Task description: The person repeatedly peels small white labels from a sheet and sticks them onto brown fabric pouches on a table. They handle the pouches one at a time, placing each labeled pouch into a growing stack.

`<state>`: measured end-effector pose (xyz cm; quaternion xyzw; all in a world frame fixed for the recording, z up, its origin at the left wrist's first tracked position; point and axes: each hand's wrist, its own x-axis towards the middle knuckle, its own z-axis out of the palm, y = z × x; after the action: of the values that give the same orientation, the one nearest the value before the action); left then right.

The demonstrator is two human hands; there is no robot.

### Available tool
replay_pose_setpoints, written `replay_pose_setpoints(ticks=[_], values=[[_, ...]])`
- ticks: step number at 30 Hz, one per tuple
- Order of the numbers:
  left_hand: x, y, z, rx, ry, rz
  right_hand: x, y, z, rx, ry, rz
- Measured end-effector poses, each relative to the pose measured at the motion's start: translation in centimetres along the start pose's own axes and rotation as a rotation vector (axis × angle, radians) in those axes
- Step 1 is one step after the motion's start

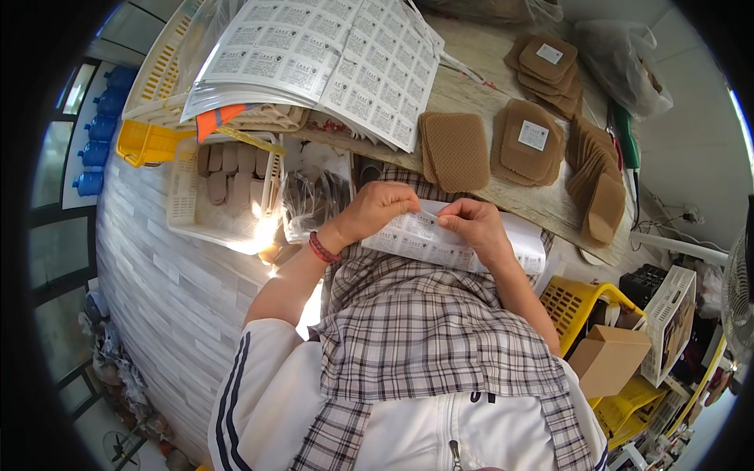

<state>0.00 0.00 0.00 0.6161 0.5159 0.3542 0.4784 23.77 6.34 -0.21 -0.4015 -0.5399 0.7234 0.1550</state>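
Two bare hands meet at a label sheet, which lies across the lap of a person in a checked apron, just below the table. The left hand, a red bracelet at its wrist, has its fingers curled, thumb and fingertips pinched on the sheet's upper part. The right hand, its forearm angled up from lower right, pinches the same part close by, other fingers folded. Whether a single label is lifted there is too small to tell. Both hands cover parts of the sheet.

Around them, from left: a yellow tub; a white crate of beige pieces; a stack of sheets hiding part of the table; brown pads in piles, some topped with white labels; a yellow basket beside a carton.
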Motion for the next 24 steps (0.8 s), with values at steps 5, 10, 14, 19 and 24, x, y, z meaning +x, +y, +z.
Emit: replay_pose_setpoints(ticks=[5,10,14,19,24], values=[[-0.3,-0.1,0.6,-0.023,-0.001,-0.023,-1.0,-1.0,0.1,0.023,0.044,0.073],[0.3,0.1,0.1,0.022,0.016,0.010,-0.1,-0.3,0.1,0.028,0.019,0.003],[0.2,0.4,0.1,0.015,0.042,-0.033,-0.4,-0.3,0.4,0.116,0.107,-0.012],[-0.1,0.8,0.5,0.030,0.070,-0.058,-0.9,0.6,2.6,-0.224,0.343,-0.424],[-0.3,1.1,0.8,0.041,0.100,-0.102,-0.6,0.6,3.7,-0.621,0.525,-0.713]])
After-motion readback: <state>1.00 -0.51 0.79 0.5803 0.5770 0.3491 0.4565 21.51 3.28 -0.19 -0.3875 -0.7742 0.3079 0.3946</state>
